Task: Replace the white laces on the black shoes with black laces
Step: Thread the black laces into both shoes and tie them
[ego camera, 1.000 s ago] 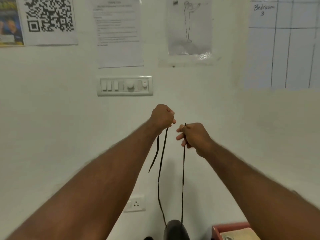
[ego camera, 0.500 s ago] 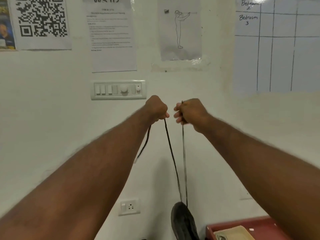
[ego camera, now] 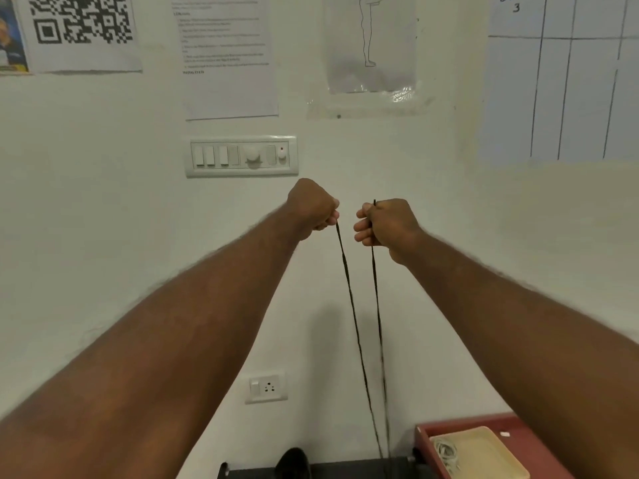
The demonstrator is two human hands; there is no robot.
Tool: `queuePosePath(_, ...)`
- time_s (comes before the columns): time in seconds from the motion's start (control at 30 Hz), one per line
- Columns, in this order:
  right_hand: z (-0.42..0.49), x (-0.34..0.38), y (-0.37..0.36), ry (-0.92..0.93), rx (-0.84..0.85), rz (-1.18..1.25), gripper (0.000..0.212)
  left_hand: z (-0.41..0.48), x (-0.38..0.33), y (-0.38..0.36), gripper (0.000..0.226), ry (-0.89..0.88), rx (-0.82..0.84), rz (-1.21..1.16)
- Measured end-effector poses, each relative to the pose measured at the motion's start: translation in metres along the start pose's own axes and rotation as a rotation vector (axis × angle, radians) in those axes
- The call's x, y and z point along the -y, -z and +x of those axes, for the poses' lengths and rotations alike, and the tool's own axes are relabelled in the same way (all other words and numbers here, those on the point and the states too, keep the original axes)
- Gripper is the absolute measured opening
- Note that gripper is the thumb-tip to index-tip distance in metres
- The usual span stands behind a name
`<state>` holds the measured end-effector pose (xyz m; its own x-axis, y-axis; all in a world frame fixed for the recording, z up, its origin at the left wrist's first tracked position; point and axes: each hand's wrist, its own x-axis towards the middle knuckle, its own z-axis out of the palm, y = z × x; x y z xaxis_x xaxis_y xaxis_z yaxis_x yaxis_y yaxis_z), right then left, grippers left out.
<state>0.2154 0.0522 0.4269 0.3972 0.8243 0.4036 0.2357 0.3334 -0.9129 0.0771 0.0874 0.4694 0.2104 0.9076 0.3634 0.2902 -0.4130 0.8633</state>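
Black lace (ego camera: 376, 288) up in the air, pulled straight in two strands, running down to the bottom edge beside a black shoe (ego camera: 292, 461); lace holes hidden. Left hand (ego camera: 311, 209) curled in a fist round one end. Right hand (ego camera: 387, 223) gripping the other end, tip poking out on top. Looks like making both ends the same length. Next: bring the ends down and cross them into the next holes, keeping them even. Counted: two hands, two strands, one shoe in view, one red tray (ego camera: 484, 421), one cream tray (ego camera: 484, 447) in it, some white laces (ego camera: 446, 451), number hard to tell.
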Motion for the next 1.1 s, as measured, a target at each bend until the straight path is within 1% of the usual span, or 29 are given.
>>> queuePosePath(0.13,0.004,-0.011,-0.001,-0.026,0.001,-0.011,0.025,0.000,0.009,-0.001,0.010,-0.044,0.004,-0.050)
queuePosePath(0.3,0.011,-0.012,-0.014,-0.001,0.002,0.023,0.024,0.003,0.014,0.001,0.008,-0.063,-0.016,-0.112)
queuePosePath(0.4,0.015,-0.014,-0.024,-0.024,0.037,-0.016,0.024,0.007,0.013,0.002,0.011,-0.031,-0.040,-0.190)
queuePosePath(0.57,0.030,-0.004,-0.032,0.020,-0.030,0.029,0.021,0.014,0.008,0.008,0.015,0.000,-0.006,-0.238)
queuePosePath(0.67,0.036,0.008,-0.042,0.020,0.079,-0.028,0.021,0.018,0.008,0.011,0.015,0.047,-0.015,-0.219)
queuePosePath(0.8,0.044,0.020,-0.045,0.033,0.021,0.038,0.023,0.024,0.017,0.014,0.017,0.108,-0.129,-0.211)
queuePosePath(0.87,0.045,0.021,-0.045,0.036,0.021,0.034,0.024,0.024,0.023,0.015,0.015,0.129,-0.128,-0.184)
queuePosePath(0.93,0.048,0.020,-0.044,0.034,-0.016,0.084,0.021,0.024,0.026,0.017,0.016,0.145,-0.114,-0.180)
queuePosePath(1.1,0.053,0.011,-0.041,0.025,0.028,0.054,0.021,0.030,0.022,0.020,0.015,0.135,-0.099,-0.294)
